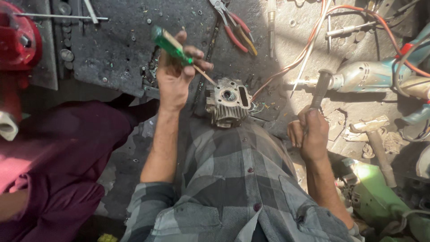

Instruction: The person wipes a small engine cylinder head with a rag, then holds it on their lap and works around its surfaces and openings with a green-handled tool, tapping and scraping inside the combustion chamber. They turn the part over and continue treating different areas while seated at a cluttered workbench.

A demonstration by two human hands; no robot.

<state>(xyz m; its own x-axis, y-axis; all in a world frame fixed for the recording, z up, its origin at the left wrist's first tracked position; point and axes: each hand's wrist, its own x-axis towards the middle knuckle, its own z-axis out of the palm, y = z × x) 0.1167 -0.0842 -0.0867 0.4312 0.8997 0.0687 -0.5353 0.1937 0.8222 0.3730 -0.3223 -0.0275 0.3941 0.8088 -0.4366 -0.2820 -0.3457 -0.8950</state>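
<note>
A green-handled screwdriver (172, 46) is clamped in the left hand (174, 76), fingers wrapped tight round the handle, and its thin shaft is seen slanting down and to the right, the tip brought right up to the upper left corner of a finned metal cylinder head (228, 103). The head is seen sitting on the dark, gritty work floor (112, 49), just beyond the checked shirt (233, 179), with its bored face turned up. Over on the other side, a dark-handled hammer (320, 89) is gripped in the right hand (313, 134), closed firmly round the lower handle, its long axis held nearly upright and leaning slightly right. The casting is found to the right of and just below the left grip, touching or nearly touching the blade; from the right grip it lies well apart, off to the left. The left hand is plainly the nearer of the two. Red-handled pliers (235, 27) are laid at the far edge of the floor, a pale electric drill (367, 76) is lying to the right, and a maroon-clothed person (58, 157) is glimpsed at the left.
</note>
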